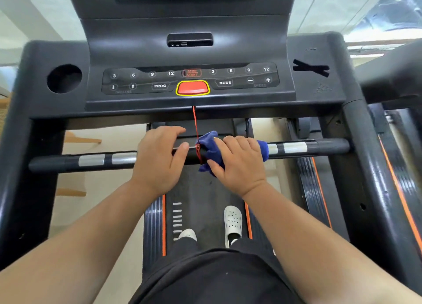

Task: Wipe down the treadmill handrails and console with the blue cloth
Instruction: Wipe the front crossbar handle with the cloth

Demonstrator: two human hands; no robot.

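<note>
1. I see right hand (237, 164) gripping blue cloth (211, 148) round front handrail (319, 146); left hand (157, 159) rests loose-fingered on the rail beside it.
2. Cloth touches red safety cord (194, 123); a leftward stroke could snag it.
3. Wiping console (191, 102) may press buttons (225, 82); belt (201, 189) starts underfoot.

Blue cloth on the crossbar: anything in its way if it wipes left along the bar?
Yes. A thin red safety cord crosses the black horizontal handrail bar at the left edge of the crumpled blue cloth, and just beyond it the left hand rests on the bar.
</note>
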